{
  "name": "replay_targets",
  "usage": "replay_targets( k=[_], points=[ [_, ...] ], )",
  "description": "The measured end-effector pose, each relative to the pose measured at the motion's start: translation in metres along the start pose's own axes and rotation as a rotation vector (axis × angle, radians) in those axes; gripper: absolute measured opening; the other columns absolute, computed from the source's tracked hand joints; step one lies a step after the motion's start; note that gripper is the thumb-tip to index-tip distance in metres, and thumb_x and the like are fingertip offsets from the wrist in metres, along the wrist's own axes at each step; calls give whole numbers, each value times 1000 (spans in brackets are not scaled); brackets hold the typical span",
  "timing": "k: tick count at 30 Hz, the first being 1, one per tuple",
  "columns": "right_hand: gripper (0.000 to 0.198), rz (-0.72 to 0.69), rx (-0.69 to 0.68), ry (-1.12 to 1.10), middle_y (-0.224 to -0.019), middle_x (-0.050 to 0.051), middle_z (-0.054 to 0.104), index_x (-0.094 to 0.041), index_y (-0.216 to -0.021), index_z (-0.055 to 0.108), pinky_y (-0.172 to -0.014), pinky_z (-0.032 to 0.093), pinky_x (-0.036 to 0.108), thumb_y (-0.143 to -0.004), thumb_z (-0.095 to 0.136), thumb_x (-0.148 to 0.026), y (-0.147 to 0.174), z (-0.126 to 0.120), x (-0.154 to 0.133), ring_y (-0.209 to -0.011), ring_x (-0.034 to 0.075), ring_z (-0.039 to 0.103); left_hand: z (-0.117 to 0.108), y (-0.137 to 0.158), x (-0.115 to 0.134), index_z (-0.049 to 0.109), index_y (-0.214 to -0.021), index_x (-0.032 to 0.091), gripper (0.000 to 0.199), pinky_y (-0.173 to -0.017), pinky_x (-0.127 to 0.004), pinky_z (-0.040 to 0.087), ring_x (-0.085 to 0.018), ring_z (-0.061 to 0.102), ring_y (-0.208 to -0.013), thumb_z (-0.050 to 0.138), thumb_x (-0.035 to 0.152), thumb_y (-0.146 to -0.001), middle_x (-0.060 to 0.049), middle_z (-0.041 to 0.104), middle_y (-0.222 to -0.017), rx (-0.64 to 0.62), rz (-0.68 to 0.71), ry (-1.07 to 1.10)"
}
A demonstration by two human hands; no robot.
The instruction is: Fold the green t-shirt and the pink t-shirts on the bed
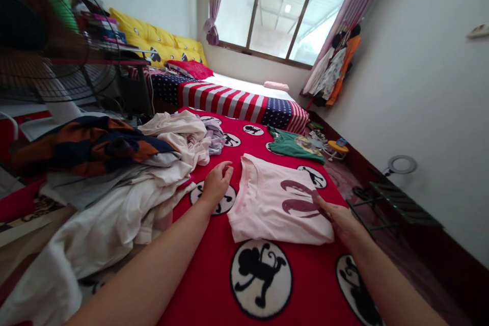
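Note:
A pale pink T-shirt with a dark maroon print lies folded on the red bedspread, its neckline toward the left. My right hand is at the shirt's right edge, thumb and fingers closed on the fabric; part of the fingers is hidden. Just left of the neckline, my left hand hovers over the bedspread with loosely bent fingers and nothing in it. Beyond the pink shirt lies a folded green T-shirt.
A heap of loose clothes covers the left side, beside a fan. Past the far edge stands another bed with a flag-patterned cover. On the right are a dark green rack-like stand, a yellow stool and hanging clothes.

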State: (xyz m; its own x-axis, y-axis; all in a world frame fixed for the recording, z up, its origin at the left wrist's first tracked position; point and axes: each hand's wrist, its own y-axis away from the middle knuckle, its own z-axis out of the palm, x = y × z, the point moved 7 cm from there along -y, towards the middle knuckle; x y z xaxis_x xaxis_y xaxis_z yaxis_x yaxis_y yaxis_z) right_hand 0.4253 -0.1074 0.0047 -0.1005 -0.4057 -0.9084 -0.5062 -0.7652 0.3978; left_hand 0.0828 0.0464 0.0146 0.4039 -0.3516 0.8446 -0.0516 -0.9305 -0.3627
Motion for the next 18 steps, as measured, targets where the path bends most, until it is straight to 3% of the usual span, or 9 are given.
replay_targets(
  k=[3, 6, 10, 14, 18],
  points=[
    [25, 42, -111, -94, -79, 11, 77, -12, -84, 71, -66, 58, 32, -68, 78, -30, 8, 19, 0, -72, 25, 73, 1, -1, -1, 65, -115, 14, 29, -89, -37, 50, -24, 67, -98, 51, 27, -92, -11, 72, -105, -7, -1, -26],
    [30, -88, -87, -100, -76, 7, 77, -15, -86, 69, -58, 57, 28, -59, 81, -21, 13, 30, -8, -69, 24, 73, 2, -2, -3, 64, -115, 15, 28, -88, -33, 51, -22, 67, -97, 52, 24, -92, -9, 72, -105, -18, 0, -51],
    [35, -182, -54, -160, -79, 3, 77, -18, -88, 68, -61, 59, 28, -56, 80, -17, 15, 35, -15, -74, 24, 73, 5, -2, -4, 61, -117, 15, 29, -89, -29, 51, -18, 67, -97, 52, 17, -90, -7, 71, -106, -39, 12, -120],
    [30, -225, -8, -217, -83, 3, 77, -20, -86, 69, -64, 60, 28, -58, 79, -18, 18, 16, -39, -77, 23, 73, 9, 0, 0, 63, -115, 15, 29, -92, -30, 49, -19, 64, -98, 54, 15, -88, -7, 69, -106, -64, 18, -273],
    [31, -332, 97, -277, -90, 5, 76, -19, -90, 70, -64, 60, 28, -61, 78, -16, 28, -16, -91, -76, 22, 72, 21, -9, 8, 67, -111, 18, 28, -96, -39, 45, -27, 58, -107, 60, 21, -84, -10, 65, -110, -128, 9, -467]
  ],
)
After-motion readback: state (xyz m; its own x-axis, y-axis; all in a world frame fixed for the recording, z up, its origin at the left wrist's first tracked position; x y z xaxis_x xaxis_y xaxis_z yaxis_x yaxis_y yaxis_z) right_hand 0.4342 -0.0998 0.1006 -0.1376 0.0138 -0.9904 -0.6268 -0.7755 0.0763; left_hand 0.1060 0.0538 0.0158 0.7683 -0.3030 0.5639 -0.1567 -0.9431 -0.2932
